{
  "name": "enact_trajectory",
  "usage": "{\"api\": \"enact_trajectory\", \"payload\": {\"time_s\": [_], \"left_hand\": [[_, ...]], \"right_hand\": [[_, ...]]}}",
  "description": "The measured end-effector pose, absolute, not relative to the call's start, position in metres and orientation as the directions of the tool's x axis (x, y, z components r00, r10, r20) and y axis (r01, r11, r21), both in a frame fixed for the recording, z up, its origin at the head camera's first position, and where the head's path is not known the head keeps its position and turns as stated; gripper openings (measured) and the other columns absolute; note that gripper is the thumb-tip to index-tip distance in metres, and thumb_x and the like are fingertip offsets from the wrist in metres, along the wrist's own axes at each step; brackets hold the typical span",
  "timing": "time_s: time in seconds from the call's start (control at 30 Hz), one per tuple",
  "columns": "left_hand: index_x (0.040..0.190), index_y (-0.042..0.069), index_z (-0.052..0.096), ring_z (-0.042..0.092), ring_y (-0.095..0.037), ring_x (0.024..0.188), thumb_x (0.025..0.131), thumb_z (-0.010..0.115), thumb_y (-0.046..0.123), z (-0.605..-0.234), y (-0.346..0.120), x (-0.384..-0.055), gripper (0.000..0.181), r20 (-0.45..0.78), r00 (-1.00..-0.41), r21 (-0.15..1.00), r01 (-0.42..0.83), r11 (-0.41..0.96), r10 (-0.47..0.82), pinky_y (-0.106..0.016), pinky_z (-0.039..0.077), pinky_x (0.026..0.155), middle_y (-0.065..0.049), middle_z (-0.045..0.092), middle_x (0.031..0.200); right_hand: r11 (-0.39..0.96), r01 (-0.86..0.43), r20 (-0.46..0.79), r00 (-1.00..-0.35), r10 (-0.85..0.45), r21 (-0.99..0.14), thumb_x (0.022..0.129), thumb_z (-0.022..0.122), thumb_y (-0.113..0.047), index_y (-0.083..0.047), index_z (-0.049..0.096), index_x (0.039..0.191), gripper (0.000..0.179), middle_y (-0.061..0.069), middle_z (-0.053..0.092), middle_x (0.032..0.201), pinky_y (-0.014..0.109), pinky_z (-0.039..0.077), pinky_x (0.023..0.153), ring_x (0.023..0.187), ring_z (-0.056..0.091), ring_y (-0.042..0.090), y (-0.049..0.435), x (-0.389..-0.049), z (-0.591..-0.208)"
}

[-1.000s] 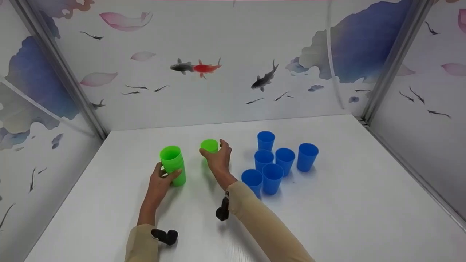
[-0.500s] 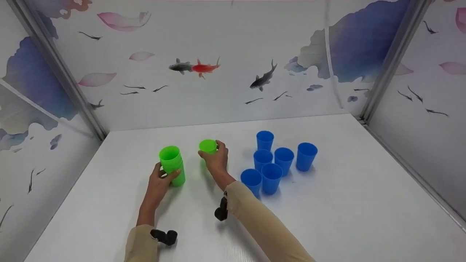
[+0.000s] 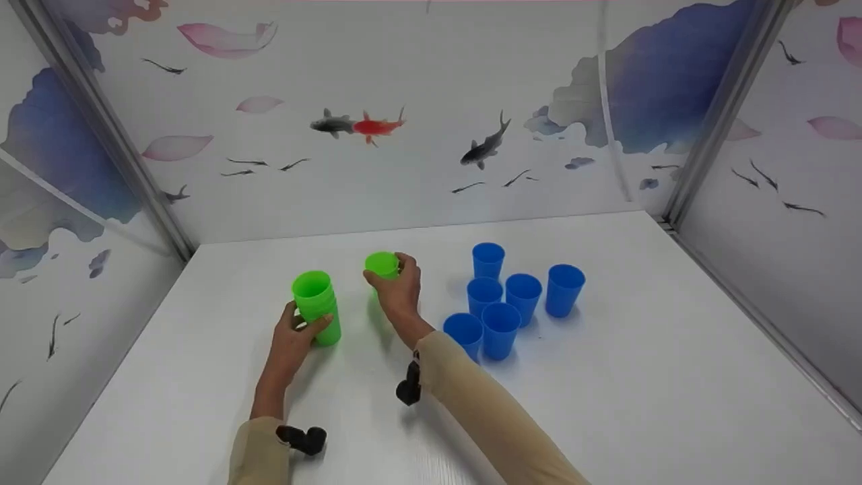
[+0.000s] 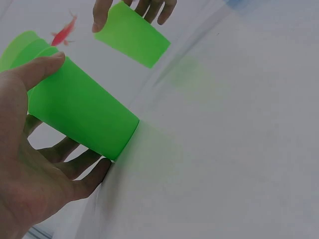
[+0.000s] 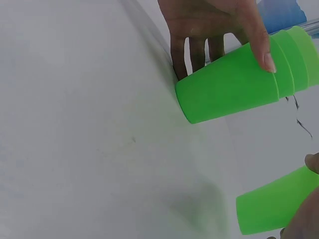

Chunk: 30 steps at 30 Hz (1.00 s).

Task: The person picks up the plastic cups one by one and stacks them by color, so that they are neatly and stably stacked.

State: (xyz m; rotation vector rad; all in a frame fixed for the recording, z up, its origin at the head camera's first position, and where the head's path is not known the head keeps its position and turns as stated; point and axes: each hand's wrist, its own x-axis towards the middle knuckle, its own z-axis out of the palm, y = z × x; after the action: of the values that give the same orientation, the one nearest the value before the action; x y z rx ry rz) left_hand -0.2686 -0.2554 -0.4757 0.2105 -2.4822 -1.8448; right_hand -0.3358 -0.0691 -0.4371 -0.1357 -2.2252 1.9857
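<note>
On the left, my left hand grips a stack of nested green cups, thumb on the near side and fingers around the far side. The stack stands upright, its base at the tabletop in the left wrist view. My right hand holds a single green cup between thumb and fingers, to the right of the stack and a little farther back. In the left wrist view this green cup hangs above the table with its shadow below it. The fingers on its far side are partly hidden in the head view.
Several blue cups stand upright right of my right hand; one blue cup is a bit apart at the right, and the nearest blue cup is partly behind my right sleeve. The white table is enclosed by printed walls.
My right hand's fingers have closed on the single green cup, and the cup has risen slightly. The left hand and its stack stay put. The blue cups have not moved.
</note>
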Motion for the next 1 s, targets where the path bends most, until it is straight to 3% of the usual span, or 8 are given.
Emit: {"api": "enact_trajectory", "payload": {"time_s": [0.33, 0.8, 1.0], "left_hand": [[0.156, 0.014, 0.024, 0.04, -0.04, 0.144, 0.092, 0.07, 0.046, -0.474, -0.256, -0.268, 0.085, -0.052, -0.988, 0.952, -0.093, 0.292, -0.144, -0.055, 0.04, 0.115, -0.024, 0.038, 0.154], [0.157, 0.016, 0.021, 0.035, -0.04, 0.148, 0.09, 0.069, 0.052, -0.471, -0.255, -0.268, 0.09, -0.069, -0.99, 0.953, -0.101, 0.285, -0.12, -0.055, 0.035, 0.119, -0.021, 0.033, 0.159], [0.157, 0.017, 0.021, 0.036, -0.04, 0.147, 0.088, 0.069, 0.058, -0.472, -0.256, -0.268, 0.094, -0.083, -0.989, 0.949, -0.117, 0.294, -0.126, -0.055, 0.036, 0.119, -0.02, 0.035, 0.158]], "right_hand": [[0.086, -0.105, 0.114, -0.989, 0.098, -0.991, 0.087, 0.079, -0.027, -0.01, 0.045, 0.143, 0.068, 0.011, 0.05, 0.137, 0.038, 0.048, 0.11, 0.128, 0.054, 0.025, -0.076, -0.328, -0.397], [0.15, -0.374, 0.365, -0.927, -0.083, -0.915, 0.087, 0.079, -0.031, -0.013, 0.048, 0.143, 0.066, 0.006, 0.053, 0.133, 0.028, 0.053, 0.097, 0.121, 0.053, 0.017, -0.086, -0.309, -0.328], [0.156, -0.369, 0.341, -0.922, -0.182, -0.916, 0.086, 0.08, -0.035, -0.016, 0.049, 0.143, 0.068, 0.001, 0.055, 0.133, 0.023, 0.051, 0.095, 0.119, 0.053, 0.012, -0.097, -0.295, -0.325]]}}
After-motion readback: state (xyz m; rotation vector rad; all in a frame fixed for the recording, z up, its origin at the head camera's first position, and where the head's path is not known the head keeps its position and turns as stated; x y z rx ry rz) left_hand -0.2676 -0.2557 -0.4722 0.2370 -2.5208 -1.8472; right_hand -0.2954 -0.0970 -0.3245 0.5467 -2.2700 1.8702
